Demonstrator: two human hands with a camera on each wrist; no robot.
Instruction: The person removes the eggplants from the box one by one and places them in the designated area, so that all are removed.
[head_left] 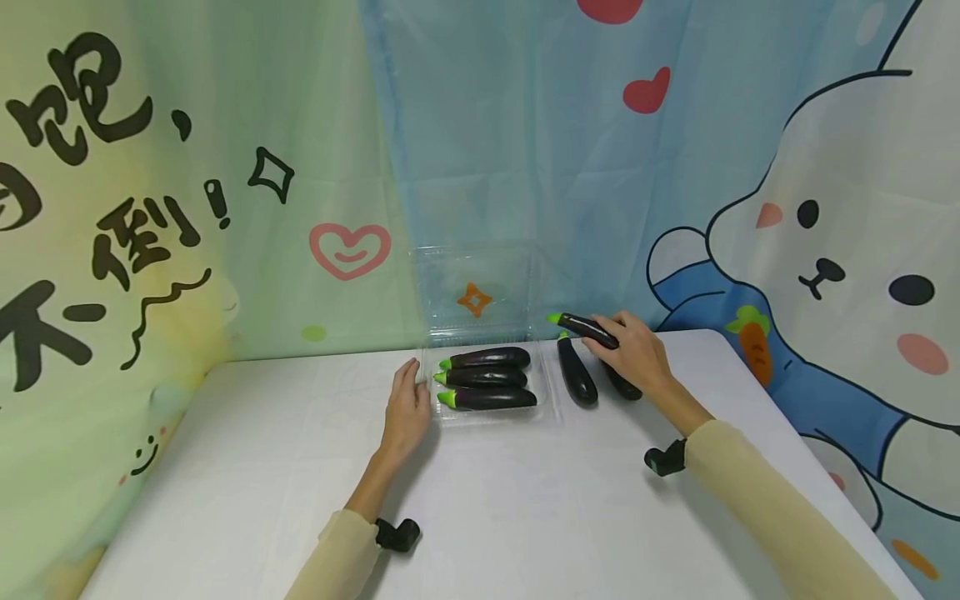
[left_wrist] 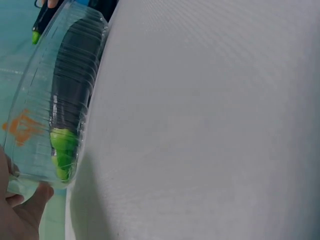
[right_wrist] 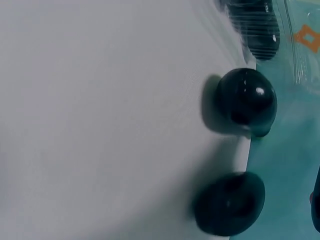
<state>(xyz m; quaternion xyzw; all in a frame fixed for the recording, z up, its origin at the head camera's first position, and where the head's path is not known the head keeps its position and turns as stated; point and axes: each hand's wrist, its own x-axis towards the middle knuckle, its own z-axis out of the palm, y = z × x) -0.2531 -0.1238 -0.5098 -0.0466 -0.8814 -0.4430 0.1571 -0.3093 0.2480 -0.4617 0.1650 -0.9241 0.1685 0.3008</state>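
My right hand (head_left: 637,354) grips a dark purple eggplant (head_left: 583,327) above the table, its green stem end pointing left. Below that hand lie two more eggplants, one (head_left: 577,377) nearer the box and one (head_left: 622,383) partly hidden under the hand. A clear plastic box (head_left: 487,419) holds three eggplants in a stack of rows, green ends to the left. Its lid (head_left: 480,275) stands raised at the back. My left hand (head_left: 407,412) rests along the box's left side with fingers extended; the left wrist view shows its thumb (left_wrist: 42,194) at the box's end.
The white table (head_left: 300,475) ends at the back against a printed curtain (head_left: 480,125), close behind the box. A small black device (head_left: 666,458) sits on the right wrist and another (head_left: 397,535) on the left wrist.
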